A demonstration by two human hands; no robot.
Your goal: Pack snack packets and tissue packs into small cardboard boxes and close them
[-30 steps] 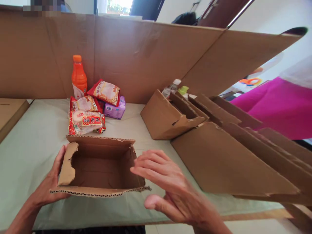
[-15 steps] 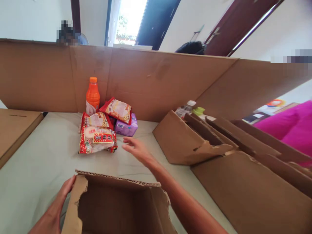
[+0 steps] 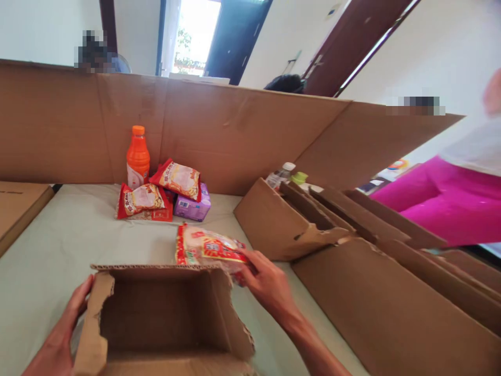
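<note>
An open torn cardboard box (image 3: 164, 318) stands on the pale green table cover in front of me. My left hand (image 3: 64, 334) grips its left flap. My right hand (image 3: 266, 282) is closed on a red and white snack packet (image 3: 207, 248), held just above the box's far right corner. Farther back lie two more red snack packets (image 3: 143, 201), (image 3: 178, 178), a purple pack (image 3: 193, 208) and an upright orange drink bottle (image 3: 138, 156).
A tall cardboard wall (image 3: 235, 136) runs along the back. Several open cardboard boxes (image 3: 297, 219) and flat cardboard sheets (image 3: 391, 303) fill the right side, with a water bottle (image 3: 279, 176) behind them. A flat carton (image 3: 19, 203) lies at left. A person in pink stands at right.
My right hand reached to the snack pile, took the front packet and brought it back to the box's far right corner. My left hand stayed on the left flap.
</note>
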